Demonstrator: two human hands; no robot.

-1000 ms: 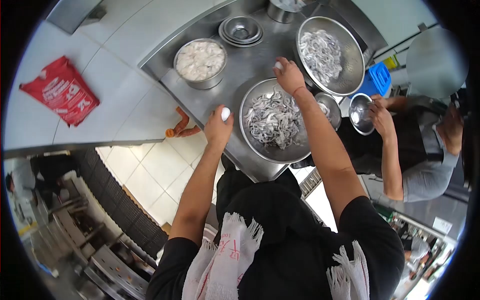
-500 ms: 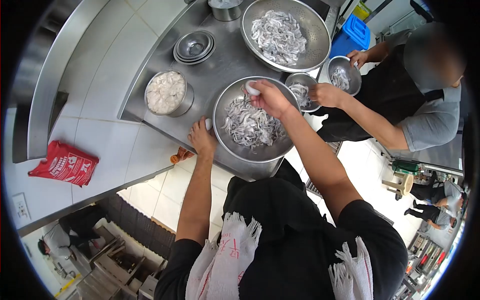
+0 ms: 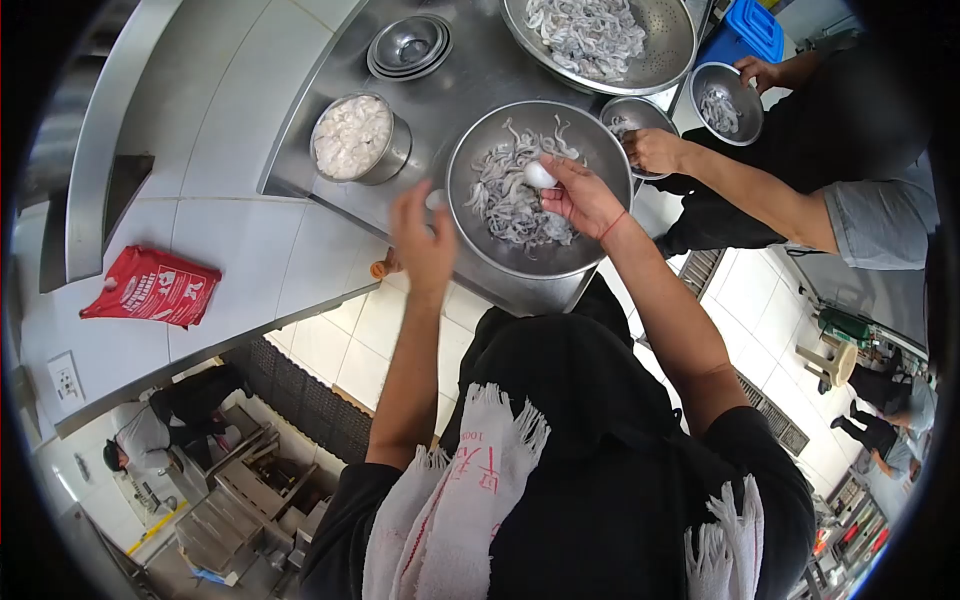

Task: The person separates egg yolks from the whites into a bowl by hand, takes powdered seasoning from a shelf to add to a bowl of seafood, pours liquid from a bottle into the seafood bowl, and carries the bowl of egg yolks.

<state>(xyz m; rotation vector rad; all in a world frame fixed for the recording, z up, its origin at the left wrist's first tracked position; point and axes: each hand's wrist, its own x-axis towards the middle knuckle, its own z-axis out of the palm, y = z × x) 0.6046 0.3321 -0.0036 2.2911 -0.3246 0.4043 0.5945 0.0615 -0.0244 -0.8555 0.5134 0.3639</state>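
Observation:
A steel mixing bowl (image 3: pixel 470 235) on the counter holds a heap of grey-white squid tentacles (image 3: pixel 510 195). Above the heap, my right hand (image 3: pixel 585 198) has its thumb and fingers closed on a smooth, rounded white object (image 3: pixel 541 175) whose kind I cannot make out. To the bowl's left my left hand (image 3: pixel 422 240) is raised, its fingers apart and blurred. Just beyond those fingers, beside the bowl's rim, a second small whitish object (image 3: pixel 435 199) shows in part.
A steel pot (image 3: pixel 395 160) of pale pieces and nested steel bowls (image 3: pixel 410 47) stand left. A colander (image 3: pixel 672 45) of tentacles lies beyond. At right a co-worker's hand (image 3: pixel 655 150) reaches into a small bowl (image 3: pixel 635 108); the other hand holds another bowl (image 3: pixel 727 103). A red packet (image 3: pixel 152 287) lies far left.
My left hand has lifted off the counter's edge and opened. My right hand has moved with the white object from the bowl's far rim to over the tentacles. The view has shifted.

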